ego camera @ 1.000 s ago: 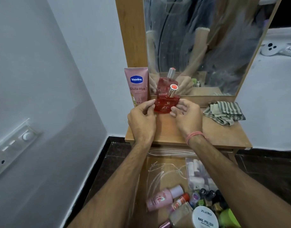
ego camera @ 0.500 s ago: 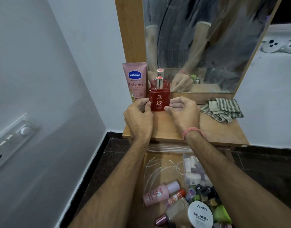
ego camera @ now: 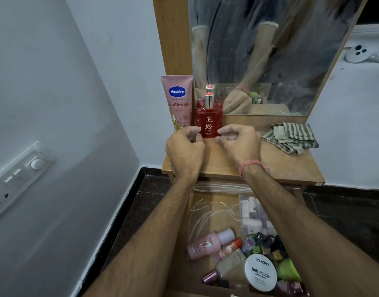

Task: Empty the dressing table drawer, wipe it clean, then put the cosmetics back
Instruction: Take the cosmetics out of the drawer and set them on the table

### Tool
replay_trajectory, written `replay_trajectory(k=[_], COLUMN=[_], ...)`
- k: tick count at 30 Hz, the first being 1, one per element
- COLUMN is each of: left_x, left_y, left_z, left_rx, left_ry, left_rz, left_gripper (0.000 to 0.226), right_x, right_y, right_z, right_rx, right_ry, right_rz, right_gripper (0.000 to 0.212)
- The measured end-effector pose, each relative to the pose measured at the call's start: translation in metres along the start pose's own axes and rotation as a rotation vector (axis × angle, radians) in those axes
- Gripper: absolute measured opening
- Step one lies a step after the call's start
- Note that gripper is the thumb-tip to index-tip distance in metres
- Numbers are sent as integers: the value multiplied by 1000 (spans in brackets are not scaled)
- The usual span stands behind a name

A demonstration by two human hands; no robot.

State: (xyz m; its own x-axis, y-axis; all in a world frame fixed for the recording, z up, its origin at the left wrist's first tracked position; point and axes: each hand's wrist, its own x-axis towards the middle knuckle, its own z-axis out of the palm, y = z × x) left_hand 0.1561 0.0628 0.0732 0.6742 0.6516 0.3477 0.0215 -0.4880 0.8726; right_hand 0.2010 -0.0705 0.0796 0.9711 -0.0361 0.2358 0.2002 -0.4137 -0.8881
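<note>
Head view, looking down over two bare forearms that reach from 6 o'clock toward a wooden worktop [ego camera: 291, 166] at the centre, set against a mirror [ego camera: 270, 50] at 12 o'clock. A red perfume bottle [ego camera: 208, 123] with a silver cap stands upright on the worktop, close to the mirror, which shows its reflection. The left hand [ego camera: 185, 150] is at 9 o'clock of the bottle and the right hand [ego camera: 240, 146] at 3 o'clock, both with fingers curled; their fingertips pinch the bottle's lower corners from either side. A pink thread band circles the right wrist. Just beside the bottle at 9 o'clock, a pink lotion tube [ego camera: 178, 101] stands upright, leaning back on the mirror's wooden frame. A striped cloth [ego camera: 291, 137] lies crumpled on the worktop at 3 o'clock, well apart from the hands. Below the worktop, toward 6 o'clock, the drawer [ego camera: 180, 262] is pulled open and still holds cosmetics: a pale pink bottle [ego camera: 210, 243] lying on its side, a round white tub [ego camera: 261, 272] of nail polish remover wipes, a clear pouch [ego camera: 254, 215] of small items, and a cluster of small nail polish bottles [ego camera: 263, 243] partly hidden by the right forearm. A switch panel [ego camera: 17, 181] sits on the wall at 9 o'clock.
</note>
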Motion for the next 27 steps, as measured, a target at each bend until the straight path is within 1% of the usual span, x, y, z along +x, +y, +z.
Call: replay_trajectory(k=[4,5,7,9,11,12,13,14,16,17,18,19,20,22,25,27], left_x=[-2,-4,-11,-26,-45,-55,-64,-74,-91,-100,-109,-116,-122,-131,-135,-137], left_y=[0,0,0,0,-4,-8,-11,-14,-17,-20,-23,-26,-29,-30,-24,-20], left_z=[1,-1,-9,-28,-56,-72,-87,-102,-125,-130,-132,-131,-129,-123,-118,-118], left_rx=[10,9,7,53,136,181,239,309,521,658,799,923,1007,1050,999,943], left_ry=[-14,-43,-164,-283,-312,-328,-382,-484,-764,-883,-961,-1006,-1022,-1012,-1005,-964], left_rz=[22,56,176,340,490,534,556,559,570,608,666,706,727,721,620,583], left_gripper=[17,18,22,30,34,31,28,23,16,20,28,35,38,38,31,31], right_x=[-2,-4,-12,-29,-54,-65,-75,-84,-99,-104,-108,-111,-114,-118,-124,-126], right_y=[-2,-3,-6,-9,-8,-8,-6,-5,-6,-5,-4,-2,0,4,4,1], right_z=[-2,-4,-8,-15,-28,-36,-44,-53,-67,-70,-71,-69,-67,-60,-56,-59], right_rx=[-13,-5,27,35,-76,-172,-256,-330,-492,-579,-665,-738,-806,-879,-888,-868], right_ry=[-13,-26,-73,-115,-155,-185,-244,-349,-620,-733,-812,-862,-892,-930,-979,-982], right_rz=[-5,-19,-83,-197,-375,-467,-536,-562,-529,-497,-459,-418,-378,-313,-239,-207], right_gripper=[17,17,17,11,4,3,3,4,3,2,4,8,12,19,22,21])
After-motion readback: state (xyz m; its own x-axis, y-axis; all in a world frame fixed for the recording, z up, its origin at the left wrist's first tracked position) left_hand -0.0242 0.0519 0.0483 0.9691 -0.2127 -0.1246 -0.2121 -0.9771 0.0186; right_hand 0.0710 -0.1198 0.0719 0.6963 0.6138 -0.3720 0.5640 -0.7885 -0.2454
